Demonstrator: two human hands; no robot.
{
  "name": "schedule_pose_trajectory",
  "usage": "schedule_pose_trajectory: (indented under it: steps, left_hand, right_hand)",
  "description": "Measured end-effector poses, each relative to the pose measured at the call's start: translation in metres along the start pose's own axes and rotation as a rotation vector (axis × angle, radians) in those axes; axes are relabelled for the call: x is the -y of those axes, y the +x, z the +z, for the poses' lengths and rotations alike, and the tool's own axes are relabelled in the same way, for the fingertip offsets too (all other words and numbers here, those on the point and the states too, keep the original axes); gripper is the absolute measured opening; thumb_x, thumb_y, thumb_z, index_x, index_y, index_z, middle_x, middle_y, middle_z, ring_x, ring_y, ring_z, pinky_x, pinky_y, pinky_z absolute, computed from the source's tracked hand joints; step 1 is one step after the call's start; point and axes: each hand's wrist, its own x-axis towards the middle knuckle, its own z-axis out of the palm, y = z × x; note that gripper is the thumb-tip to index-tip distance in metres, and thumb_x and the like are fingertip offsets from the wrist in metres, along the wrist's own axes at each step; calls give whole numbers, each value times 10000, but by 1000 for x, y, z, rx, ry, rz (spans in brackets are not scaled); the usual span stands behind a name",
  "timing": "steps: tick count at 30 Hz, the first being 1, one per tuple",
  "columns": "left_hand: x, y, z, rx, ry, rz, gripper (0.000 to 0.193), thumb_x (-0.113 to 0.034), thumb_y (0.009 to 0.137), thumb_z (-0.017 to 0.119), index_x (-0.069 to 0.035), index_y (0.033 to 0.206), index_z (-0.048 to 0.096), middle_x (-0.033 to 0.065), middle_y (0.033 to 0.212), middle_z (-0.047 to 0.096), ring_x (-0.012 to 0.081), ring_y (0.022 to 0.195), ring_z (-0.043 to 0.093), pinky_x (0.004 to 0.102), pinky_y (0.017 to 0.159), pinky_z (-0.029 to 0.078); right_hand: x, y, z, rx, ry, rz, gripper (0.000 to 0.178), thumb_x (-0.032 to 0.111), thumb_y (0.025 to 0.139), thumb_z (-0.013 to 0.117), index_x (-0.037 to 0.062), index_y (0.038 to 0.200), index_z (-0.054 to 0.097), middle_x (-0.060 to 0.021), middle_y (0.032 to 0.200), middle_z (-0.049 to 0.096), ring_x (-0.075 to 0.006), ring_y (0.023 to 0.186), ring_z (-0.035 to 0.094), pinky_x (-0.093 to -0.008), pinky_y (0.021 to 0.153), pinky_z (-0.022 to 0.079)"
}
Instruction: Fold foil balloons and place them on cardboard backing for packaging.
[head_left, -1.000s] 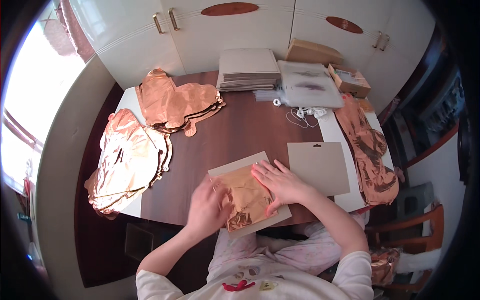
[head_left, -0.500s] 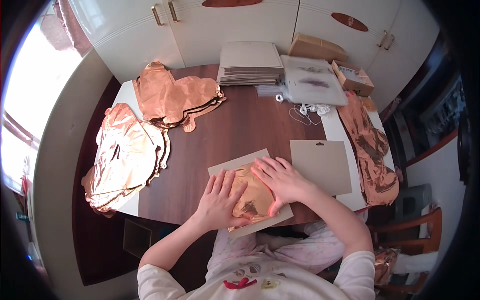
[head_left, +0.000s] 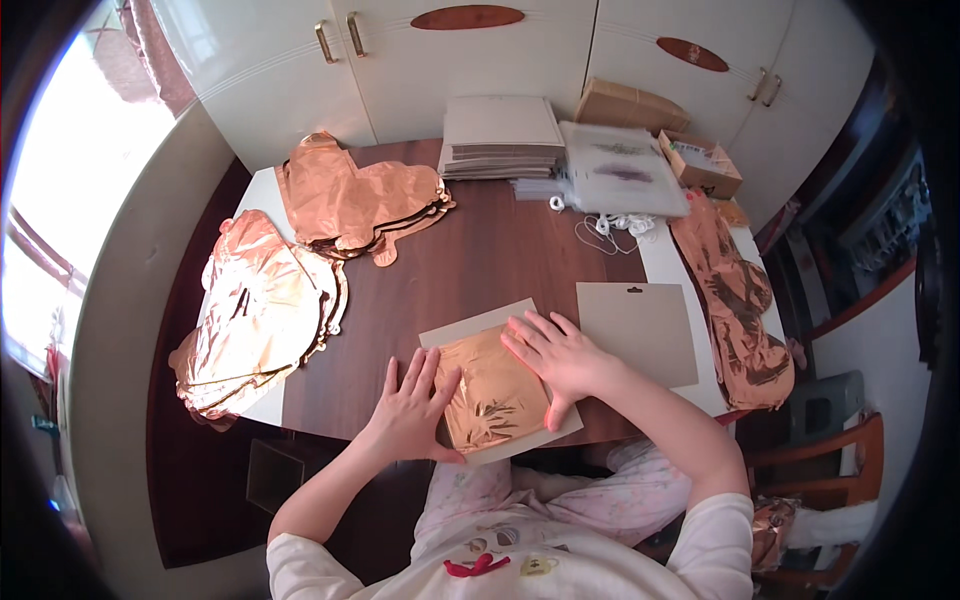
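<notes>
A folded sheet of shiny rose-gold foil (head_left: 493,375) lies on a beige cardboard sheet (head_left: 474,319) at the table's near edge. The cardboard sits at a slant, and its border shows around the foil. My left hand (head_left: 408,408) rests with fingers spread along the left side of the foil and card. On the right side of the foil, my right hand (head_left: 560,362) lies flat with its fingers stretched out. Neither hand grips anything. Just right of my right hand is a second beige card (head_left: 640,335) with a hanger slot at its top edge.
Layered rose-gold foil balloons lie in piles at the far left (head_left: 360,198), near left (head_left: 258,310) and right edge (head_left: 738,300). At the back stand a stack of cards (head_left: 500,125), clear plastic bags (head_left: 625,165), white string (head_left: 622,230), a small open box (head_left: 700,160) and a brown package (head_left: 632,105).
My left hand has slid left off the middle of the foil to its left edge, uncovering more of it. My right hand stays nearly in place. The whole view has shifted slightly.
</notes>
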Motion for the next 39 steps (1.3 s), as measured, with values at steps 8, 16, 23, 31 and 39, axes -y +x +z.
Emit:
schedule_pose_trajectory:
  steps: [8,16,23,31,39]
  left_hand:
    - [-49,-76,43,-346,-549,-350,538,-301,694,780,-3,1062,526,113,1030,591,234,953,560,375,799,473]
    - [-66,-62,97,4,-2382,-674,311,-145,879,596,-19,1155,528,98,1056,632,238,949,634,394,825,524]
    - [-70,-62,106,-111,-2251,-579,300,-74,896,550,19,1180,531,102,1141,604,205,1031,591,348,905,469]
    - [-90,-60,59,-265,-1941,-685,277,-138,923,529,-51,668,590,-12,579,562,107,542,546,239,498,424]
    - [-79,-71,84,-180,-1985,-579,93,-62,909,542,-42,998,562,-1,761,586,97,610,565,235,509,455]
  right_hand:
    - [-12,-2,7,2,101,-63,1395,586,361,821,42,1445,134,-216,1491,132,-407,1375,139,-499,1112,178]
    - [20,0,0,71,87,-200,1393,546,324,831,43,1440,166,-191,1494,145,-377,1388,124,-474,1120,194]
    - [-108,24,-29,-499,292,-12,580,312,761,704,42,1236,508,-171,1297,489,-326,1212,456,-415,1003,380]
    - [-282,4,-6,-633,111,803,559,405,847,531,81,1300,484,-91,1399,422,-246,1310,359,-481,1064,277]
    - [-297,16,-9,-772,321,896,404,390,916,435,139,1173,618,-67,1288,541,-277,1173,504,-421,999,375]
